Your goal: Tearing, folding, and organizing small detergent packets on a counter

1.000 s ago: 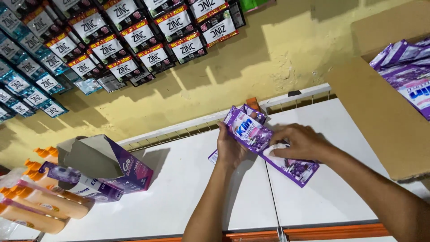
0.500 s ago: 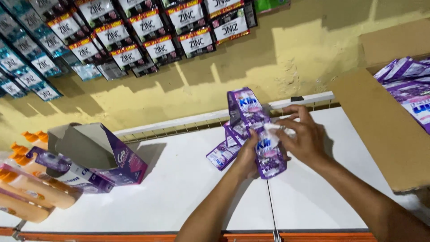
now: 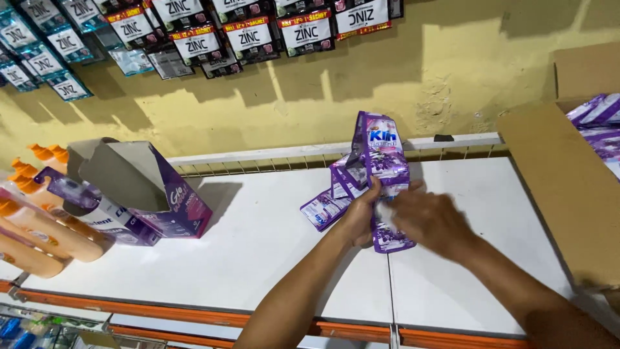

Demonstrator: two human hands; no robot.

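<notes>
Here both hands apparently grip purple sachets mid-shelf, open room around

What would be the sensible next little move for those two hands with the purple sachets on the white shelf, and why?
Probably folding the raised end down onto the pile. The left hand and right hand pinch the strip of purple sachets at its middle, one end stands up near the yellow wall, and other sachets lie loosely on the white shelf.
</notes>
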